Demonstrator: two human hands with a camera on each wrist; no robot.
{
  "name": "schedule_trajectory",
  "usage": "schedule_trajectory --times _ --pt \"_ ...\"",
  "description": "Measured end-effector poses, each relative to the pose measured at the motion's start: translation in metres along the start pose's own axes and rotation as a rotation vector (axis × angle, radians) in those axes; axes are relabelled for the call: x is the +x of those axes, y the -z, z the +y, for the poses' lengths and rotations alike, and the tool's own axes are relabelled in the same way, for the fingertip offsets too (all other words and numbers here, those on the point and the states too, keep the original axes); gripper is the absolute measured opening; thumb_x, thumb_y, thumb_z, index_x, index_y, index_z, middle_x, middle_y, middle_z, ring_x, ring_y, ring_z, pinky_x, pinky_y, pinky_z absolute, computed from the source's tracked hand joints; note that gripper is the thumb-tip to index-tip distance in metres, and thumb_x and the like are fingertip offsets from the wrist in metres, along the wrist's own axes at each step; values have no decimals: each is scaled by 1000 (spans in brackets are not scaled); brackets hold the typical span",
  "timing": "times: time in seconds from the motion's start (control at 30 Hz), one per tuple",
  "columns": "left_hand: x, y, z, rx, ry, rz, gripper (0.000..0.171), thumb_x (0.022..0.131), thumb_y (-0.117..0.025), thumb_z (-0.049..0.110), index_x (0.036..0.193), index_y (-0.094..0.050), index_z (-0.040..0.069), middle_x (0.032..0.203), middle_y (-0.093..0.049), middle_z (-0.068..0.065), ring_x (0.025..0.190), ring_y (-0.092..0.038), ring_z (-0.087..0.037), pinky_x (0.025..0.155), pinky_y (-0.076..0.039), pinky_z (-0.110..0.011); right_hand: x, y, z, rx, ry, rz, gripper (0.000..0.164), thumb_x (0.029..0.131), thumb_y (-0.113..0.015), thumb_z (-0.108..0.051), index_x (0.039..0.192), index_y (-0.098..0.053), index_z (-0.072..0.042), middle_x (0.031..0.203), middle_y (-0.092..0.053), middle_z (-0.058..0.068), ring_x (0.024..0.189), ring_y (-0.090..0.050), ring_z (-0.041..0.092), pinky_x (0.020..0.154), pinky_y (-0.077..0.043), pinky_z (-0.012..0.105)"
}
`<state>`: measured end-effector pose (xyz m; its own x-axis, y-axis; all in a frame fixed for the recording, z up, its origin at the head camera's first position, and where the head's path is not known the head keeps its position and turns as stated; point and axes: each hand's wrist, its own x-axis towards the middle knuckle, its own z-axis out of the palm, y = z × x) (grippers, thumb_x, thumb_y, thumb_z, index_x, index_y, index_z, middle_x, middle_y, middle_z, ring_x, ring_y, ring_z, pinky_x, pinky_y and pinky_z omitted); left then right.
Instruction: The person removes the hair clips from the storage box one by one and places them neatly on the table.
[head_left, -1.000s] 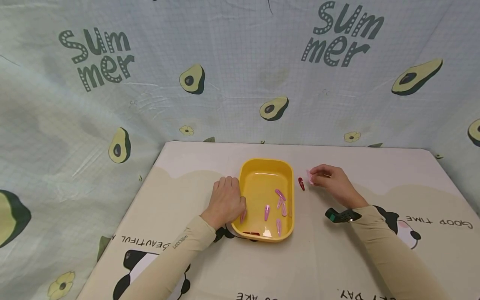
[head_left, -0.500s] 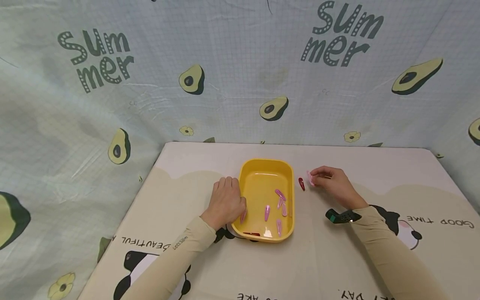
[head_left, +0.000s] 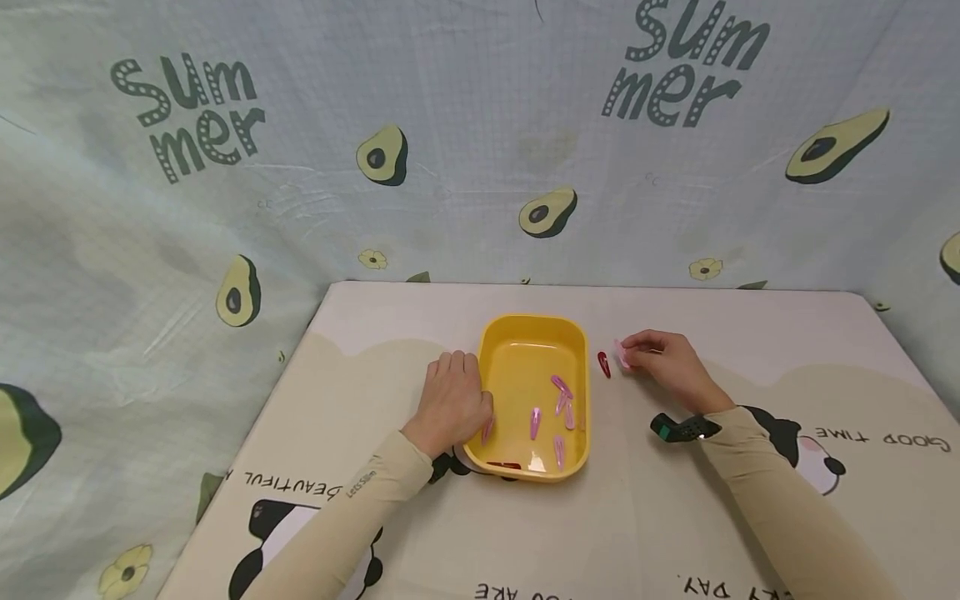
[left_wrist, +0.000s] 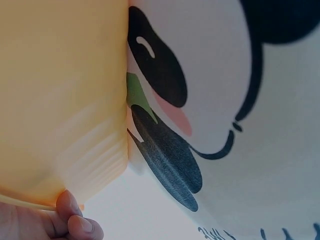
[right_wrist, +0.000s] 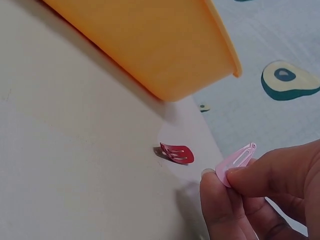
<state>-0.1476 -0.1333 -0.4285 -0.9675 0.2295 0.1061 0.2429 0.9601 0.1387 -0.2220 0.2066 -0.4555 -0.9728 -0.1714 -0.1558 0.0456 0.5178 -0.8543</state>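
Right fingers (right_wrist: 272,174) partly hide the pink clip (right_wrist: 230,165); both wrist views crop the tray (right_wrist: 160,45).

7 pink clips (head_left: 535,423), 2 red clips (head_left: 604,364), 1 tray (head_left: 516,371) show.

A pale, creased sheet (head_left: 457,50) printed with avocados (head_left: 548,212), flowers (head_left: 372,259) and "summer" lettering (head_left: 678,92) hangs behind the worktop (head_left: 585,533), whose beige-and-pink surface bears pandas (head_left: 816,461).
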Motion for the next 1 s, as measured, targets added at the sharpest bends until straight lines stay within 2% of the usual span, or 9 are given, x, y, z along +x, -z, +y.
schedule_trajectory --times 0.47,0.77,1.0 --pt "1 0 1 1 -2 -5 19 92 -50 22 95 -50 2 83 -43 -8 83 -38 -25 81 -34 -38 2 -3 2 3 -30 7 31 97 -63 -13 123 -67 4 120 -67 21 88 -64 7 77 -55 13" --pt "1 0 0 3 3 -2 20 91 -49 22 95 -51 2 83 -44 -8 83 -38 -25 81 -34 -38 3 -4 -8 -127 -74 8 32 96 -63 -18 120 -71 1 120 -70 20 94 -65 19 76 -52 16" --pt "1 -1 0 1 5 -2 20 91 -50 22 95 -51 2 83 -44 -8 82 -38 -25 80 -34 -38 6 -3 -12 -229 -63 -18 33 96 -62 -19 120 -72 1 109 -75 17 93 -64 22 77 -50 22"
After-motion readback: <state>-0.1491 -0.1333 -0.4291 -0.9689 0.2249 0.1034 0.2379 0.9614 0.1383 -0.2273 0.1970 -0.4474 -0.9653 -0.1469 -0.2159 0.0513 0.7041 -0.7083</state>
